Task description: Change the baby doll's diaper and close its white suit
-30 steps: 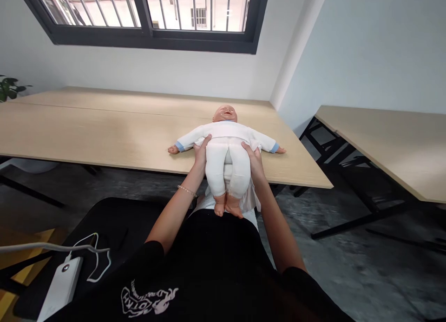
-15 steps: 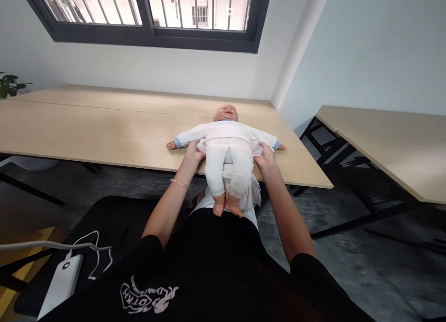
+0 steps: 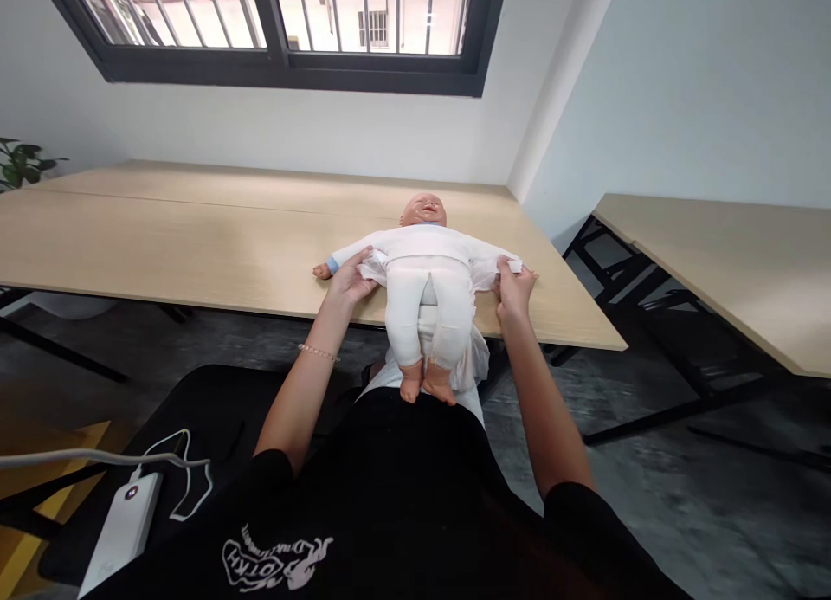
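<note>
A baby doll [image 3: 428, 247] in white clothes with blue cuffs lies on its back at the table's front edge, head toward the window, feet near my lap. Under its hips is a thin white diaper [image 3: 479, 358], whose front part hangs below the legs over the edge. My left hand [image 3: 351, 280] is closed on the diaper's side flap beside the doll's waist. On the opposite side, my right hand [image 3: 515, 290] pinches the other flap, stretched outward over the doll's sleeve near its cuff. The diaper's middle is hidden beneath the doll.
The wooden table [image 3: 247, 245] runs along the wall under a barred window [image 3: 279, 54]. Another table [image 3: 727, 262] stands at the right. On a black chair [image 3: 214, 401] at the left lies a white power bank [image 3: 123, 526] with cables.
Both hands have moved outward from the doll's waist, spreading the diaper's side flaps. The right flap's white end now shows above my right fingers. The doll stays in place.
</note>
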The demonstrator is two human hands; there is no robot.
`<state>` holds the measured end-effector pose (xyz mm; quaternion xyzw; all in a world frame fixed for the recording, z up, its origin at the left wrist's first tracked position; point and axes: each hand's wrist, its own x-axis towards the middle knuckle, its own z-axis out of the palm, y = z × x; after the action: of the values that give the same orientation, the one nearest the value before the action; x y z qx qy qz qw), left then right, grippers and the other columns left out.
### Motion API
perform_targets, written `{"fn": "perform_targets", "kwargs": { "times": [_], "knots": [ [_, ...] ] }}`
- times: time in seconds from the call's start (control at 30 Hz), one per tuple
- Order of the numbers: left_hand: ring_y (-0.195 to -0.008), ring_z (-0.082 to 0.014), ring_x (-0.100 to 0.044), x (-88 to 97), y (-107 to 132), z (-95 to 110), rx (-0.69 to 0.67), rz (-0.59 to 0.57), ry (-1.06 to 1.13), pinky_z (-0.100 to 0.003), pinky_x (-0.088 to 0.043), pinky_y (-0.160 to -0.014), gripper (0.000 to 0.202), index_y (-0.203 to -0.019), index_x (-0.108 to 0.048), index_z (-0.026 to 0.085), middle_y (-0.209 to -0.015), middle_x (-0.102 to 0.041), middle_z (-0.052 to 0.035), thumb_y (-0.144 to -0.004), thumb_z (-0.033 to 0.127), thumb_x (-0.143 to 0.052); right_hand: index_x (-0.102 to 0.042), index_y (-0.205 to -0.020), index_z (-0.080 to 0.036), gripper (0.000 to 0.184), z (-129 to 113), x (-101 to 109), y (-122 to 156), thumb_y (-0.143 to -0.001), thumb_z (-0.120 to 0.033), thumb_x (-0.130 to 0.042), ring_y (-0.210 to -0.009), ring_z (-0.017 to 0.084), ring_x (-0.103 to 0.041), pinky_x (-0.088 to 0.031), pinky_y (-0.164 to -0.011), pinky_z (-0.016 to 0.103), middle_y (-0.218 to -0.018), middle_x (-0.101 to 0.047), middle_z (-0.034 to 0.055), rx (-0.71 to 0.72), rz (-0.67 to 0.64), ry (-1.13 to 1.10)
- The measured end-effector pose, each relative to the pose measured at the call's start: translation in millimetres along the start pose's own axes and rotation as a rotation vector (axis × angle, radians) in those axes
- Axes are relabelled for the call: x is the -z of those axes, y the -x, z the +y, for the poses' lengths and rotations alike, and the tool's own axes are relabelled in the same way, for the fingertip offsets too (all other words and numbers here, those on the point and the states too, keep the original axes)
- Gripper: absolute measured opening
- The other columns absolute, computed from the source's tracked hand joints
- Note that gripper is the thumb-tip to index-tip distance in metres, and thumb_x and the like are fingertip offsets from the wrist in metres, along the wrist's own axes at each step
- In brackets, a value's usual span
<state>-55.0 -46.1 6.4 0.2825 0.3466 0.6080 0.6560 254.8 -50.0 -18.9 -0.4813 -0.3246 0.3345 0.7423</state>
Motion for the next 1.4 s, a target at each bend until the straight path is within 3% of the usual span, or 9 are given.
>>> {"fn": "perform_targets", "kwargs": {
  "times": [0.17,0.43,0.6,0.8,0.9,1.07,1.23,1.4],
  "knots": [
    [-0.07,-0.0145,-0.064,-1.8,-7.5,-2.6,-0.088,-0.005,-0.253,-0.027,-0.05,-0.07,0.032,-0.093,-0.065,0.014,-0.08,-0.071,-0.0033,-0.065,0.004,-0.077,-0.064,-0.085,-0.018,0.01,-5.1,-3.9,8.2,-0.08,-0.022,-0.072,-0.068,0.01,-0.059,-0.047,-0.058,0.018,-0.082,-0.066,-0.0026,-0.017,0.037,-0.037],
    [-0.068,-0.0158,-0.061,12.7,-9.4,2.0,-0.116,-0.119,-0.502,-0.028,-0.047,-0.068,0.037,-0.086,-0.072,0.013,-0.072,-0.07,-0.0031,-0.051,0.01,-0.081,-0.067,-0.088,-0.018,0.01,-2.3,-2.6,7.9,-0.082,-0.022,-0.074,-0.08,0.013,-0.063,-0.054,-0.077,0.025,-0.092,-0.068,0.0016,0.059,0.029,-0.035],
    [-0.073,-0.0152,-0.059,14.5,-14.5,-2.1,-0.224,-0.118,-0.578,-0.026,-0.043,-0.067,0.029,-0.081,-0.073,0.012,-0.079,-0.07,-0.0041,-0.056,0.021,-0.084,-0.067,-0.088,-0.018,0.011,-4.2,-3.4,10.9,-0.08,-0.022,-0.073,-0.078,0.013,-0.062,-0.053,-0.075,0.024,-0.09,-0.067,0.0006,0.05,0.012,-0.019],
    [-0.069,-0.014,-0.056,8.5,-15.9,-2.3,-0.207,-0.121,-0.51,-0.025,-0.041,-0.064,0.022,-0.079,-0.067,0.015,-0.077,-0.066,-0.0029,-0.064,0.024,-0.081,-0.069,-0.091,-0.018,0.014,-7.2,-5.2,14.6,-0.079,-0.024,-0.073,-0.073,0.012,-0.058,-0.051,-0.071,0.024,-0.086,-0.067,-0.001,0.019,0.003,0.009],
    [-0.066,-0.0139,-0.055,6.5,-18.1,1.2,-0.127,-0.135,-0.513,-0.027,-0.04,-0.065,0.021,-0.077,-0.064,0.016,-0.073,-0.064,-0.0024,-0.062,0.018,-0.079,-0.068,-0.092,-0.018,0.014,-7.0,-5.5,14.5,-0.079,-0.023,-0.073,-0.074,0.012,-0.059,-0.051,-0.072,0.024,-0.087,-0.066,-0.0008,0.008,0.002,0.003],
    [-0.066,-0.0144,-0.057,7.2,-17.3,6.9,-0.072,-0.191,-0.605,-0.028,-0.041,-0.068,0.035,-0.088,-0.063,0.016,-0.076,-0.064,-0.0007,-0.057,0.007,-0.075,-0.067,-0.09,-0.018,0.011,-7.2,-6.4,15.4,-0.08,-0.019,-0.072,-0.077,0.013,-0.061,-0.052,-0.077,0.025,-0.09,-0.067,0.0002,0.006,-0.012,-0.003],
    [-0.081,-0.0166,-0.058,7.4,-15.0,3.3,-0.316,-0.148,-0.778,-0.028,-0.045,-0.079,0.032,-0.083,-0.061,0.017,-0.085,-0.062,-0.001,-0.056,0.004,-0.072,-0.067,-0.09,-0.018,0.011,-7.3,-6.8,15.4,-0.08,-0.018,-0.071,-0.078,0.012,-0.062,-0.053,-0.077,0.023,-0.089,-0.067,-0.0003,-0.004,-0.014,-0.014],
    [-0.094,-0.0228,-0.06,12.6,-14.1,-1.9,-0.556,-0.081,-1.058,-0.035,-0.045,-0.096,0.019,-0.083,-0.059,0.019,-0.093,-0.067,-0.0046,-0.069,0.008,-0.066,-0.067,-0.091,-0.018,0.013,-6.2,-6.3,13.9,-0.079,-0.021,-0.071,-0.065,0.011,-0.052,-0.049,-0.063,0.023,-0.081,-0.062,-0.0025,-0.005,-0.005,0.015]
  ]
}}
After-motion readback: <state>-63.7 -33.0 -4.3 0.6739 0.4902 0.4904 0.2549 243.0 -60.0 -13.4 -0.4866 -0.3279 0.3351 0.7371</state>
